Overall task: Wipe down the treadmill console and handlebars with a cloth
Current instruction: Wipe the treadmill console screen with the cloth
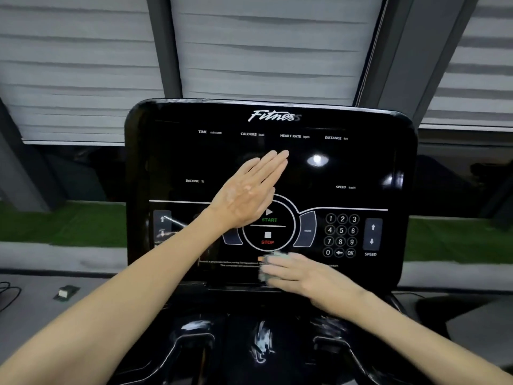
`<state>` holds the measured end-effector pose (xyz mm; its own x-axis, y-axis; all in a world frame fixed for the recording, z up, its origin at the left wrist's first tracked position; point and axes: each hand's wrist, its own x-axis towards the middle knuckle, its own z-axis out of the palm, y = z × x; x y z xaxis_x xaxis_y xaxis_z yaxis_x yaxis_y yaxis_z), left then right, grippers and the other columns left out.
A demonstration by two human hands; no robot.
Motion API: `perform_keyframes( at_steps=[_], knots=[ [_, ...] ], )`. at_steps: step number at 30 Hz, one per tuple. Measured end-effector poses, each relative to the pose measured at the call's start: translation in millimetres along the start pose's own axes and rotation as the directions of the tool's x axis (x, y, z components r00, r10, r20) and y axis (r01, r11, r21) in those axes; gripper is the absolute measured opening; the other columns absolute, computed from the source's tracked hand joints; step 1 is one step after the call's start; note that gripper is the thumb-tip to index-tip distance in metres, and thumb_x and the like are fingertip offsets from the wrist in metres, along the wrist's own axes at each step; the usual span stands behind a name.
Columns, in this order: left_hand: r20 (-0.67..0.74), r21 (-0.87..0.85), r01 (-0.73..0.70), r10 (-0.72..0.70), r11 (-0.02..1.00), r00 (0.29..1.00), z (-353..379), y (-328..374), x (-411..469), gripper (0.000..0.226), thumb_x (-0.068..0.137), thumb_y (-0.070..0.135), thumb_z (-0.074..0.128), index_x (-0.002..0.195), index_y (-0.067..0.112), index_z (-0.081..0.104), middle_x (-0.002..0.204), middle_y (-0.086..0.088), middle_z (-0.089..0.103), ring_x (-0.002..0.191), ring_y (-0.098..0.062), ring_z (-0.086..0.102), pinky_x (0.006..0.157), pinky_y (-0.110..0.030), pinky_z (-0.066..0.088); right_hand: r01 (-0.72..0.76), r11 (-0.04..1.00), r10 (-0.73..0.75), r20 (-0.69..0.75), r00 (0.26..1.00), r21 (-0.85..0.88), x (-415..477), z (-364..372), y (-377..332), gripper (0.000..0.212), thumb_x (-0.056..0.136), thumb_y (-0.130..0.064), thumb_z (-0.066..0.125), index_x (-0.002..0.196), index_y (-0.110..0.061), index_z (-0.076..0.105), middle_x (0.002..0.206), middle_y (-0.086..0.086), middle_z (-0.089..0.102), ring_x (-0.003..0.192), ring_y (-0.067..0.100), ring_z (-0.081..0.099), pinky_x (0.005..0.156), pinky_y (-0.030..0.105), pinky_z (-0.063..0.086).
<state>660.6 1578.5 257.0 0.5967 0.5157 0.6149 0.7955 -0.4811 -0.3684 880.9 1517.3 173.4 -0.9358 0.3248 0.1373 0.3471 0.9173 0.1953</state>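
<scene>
The black treadmill console (361, 168) fills the middle of the head view, with START and STOP buttons and a number keypad. My left hand (249, 193) lies flat on the screen with straight fingers, just above the START button. My right hand (302, 276) presses a small pale cloth (268, 269) against the console's lower edge, below the STOP button; the hand and cloth are motion-blurred and the cloth is mostly hidden under the fingers. The dark handlebars (341, 345) show below the console.
Behind the console are grey window blinds (272, 45) and slanted grey pillars. A green strip of turf (63, 223) runs along the wall. A small box (65, 293) and cables lie on the grey floor at the left.
</scene>
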Motion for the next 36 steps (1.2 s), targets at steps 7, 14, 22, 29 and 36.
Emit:
perform_keyframes(
  at_steps=[7, 14, 22, 29, 36],
  knots=[
    [0.009, 0.038, 0.017, -0.017, 0.999, 1.0, 2.8, 3.2, 1.2, 0.055, 0.098, 0.018, 0.035, 0.149, -0.002, 0.03, 0.16, -0.013, 0.023, 0.148, -0.027, 0.024, 0.117, -0.041, 0.028, -0.185, 0.977, 0.197, 0.122, 0.973, -0.109, -108.5, -9.9, 41.9, 0.082, 0.06, 0.003, 0.026, 0.134, -0.019, 0.055, 0.154, -0.007, 0.033, 0.146, 0.016, 0.019, 0.119, 0.031, 0.006],
    [0.011, 0.056, 0.022, -0.022, 0.998, 1.0, 3.9, 4.6, 1.2, 0.056, 0.097, 0.018, 0.038, 0.149, -0.002, 0.03, 0.16, -0.014, 0.023, 0.147, -0.027, 0.025, 0.116, -0.042, 0.029, 0.023, 0.999, -0.024, -0.04, 0.999, -0.032, -34.3, -2.7, 20.1, 0.056, 0.082, 0.0, 0.028, 0.127, -0.009, 0.059, 0.145, 0.004, 0.046, 0.142, 0.023, 0.026, 0.117, 0.034, 0.015],
    [0.012, 0.031, 0.029, -0.029, 0.999, 1.0, 2.9, 3.2, 0.9, 0.055, 0.097, 0.016, 0.041, 0.149, -0.002, 0.032, 0.159, -0.013, 0.025, 0.147, -0.027, 0.026, 0.116, -0.041, 0.028, -0.034, 0.999, 0.034, -0.033, 0.999, 0.012, -83.8, -6.4, 41.7, 0.077, 0.063, 0.003, 0.027, 0.133, -0.014, 0.055, 0.151, -0.004, 0.039, 0.146, 0.014, 0.016, 0.119, 0.028, 0.002],
    [0.02, 0.044, 0.032, -0.033, 0.999, 0.999, 3.2, 4.0, 1.8, 0.055, 0.098, 0.016, 0.038, 0.15, -0.001, 0.03, 0.16, -0.013, 0.023, 0.148, -0.027, 0.024, 0.118, -0.04, 0.024, -0.167, 0.986, 0.166, 0.038, 0.985, 0.025, -164.2, -0.6, 72.3, 0.078, 0.072, 0.018, 0.061, 0.139, -0.019, 0.049, 0.156, -0.009, 0.027, 0.146, 0.019, 0.019, 0.119, 0.031, 0.006],
    [0.024, 0.068, 0.03, -0.032, 0.997, 0.999, 3.7, 5.2, 1.7, 0.056, 0.098, 0.017, 0.035, 0.15, -0.001, 0.027, 0.16, -0.013, 0.021, 0.148, -0.027, 0.022, 0.118, -0.04, 0.022, -0.032, 0.999, 0.035, -0.093, 0.995, 0.031, -84.2, -5.2, 44.4, 0.061, 0.077, 0.006, 0.034, 0.132, -0.009, 0.056, 0.148, 0.003, 0.043, 0.144, 0.02, 0.02, 0.119, 0.032, 0.009]
  ],
)
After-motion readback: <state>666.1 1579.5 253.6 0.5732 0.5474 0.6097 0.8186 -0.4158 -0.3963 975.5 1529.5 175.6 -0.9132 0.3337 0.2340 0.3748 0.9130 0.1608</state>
